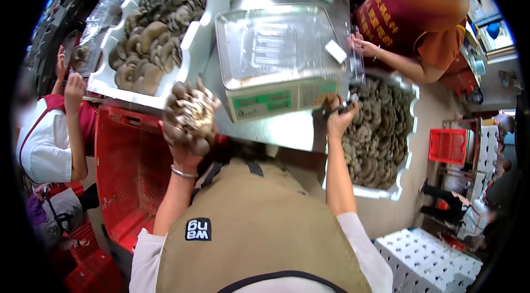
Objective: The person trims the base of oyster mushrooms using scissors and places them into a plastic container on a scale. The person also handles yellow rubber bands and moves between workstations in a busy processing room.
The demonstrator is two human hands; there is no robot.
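My left hand [186,157] holds up a cluster of oyster mushrooms [191,117], its pale cut base facing me. In my right hand [340,123] is a small dark and silver tool [347,103], partly hidden by my fingers; I cannot tell its exact kind. That hand is beside the front right corner of a weighing scale [285,96]. On the scale's metal pan [238,81] lies a clear plastic tray [271,42], and a small white block [335,52] is at its right side.
White foam crates [194,50] of oyster mushrooms stand at the back left and, as another crate [403,160], at the right. A red plastic crate [124,177] is below on the left. A co-worker's hand [364,46] touches clear trays [357,65]. Another person [49,139] works at left.
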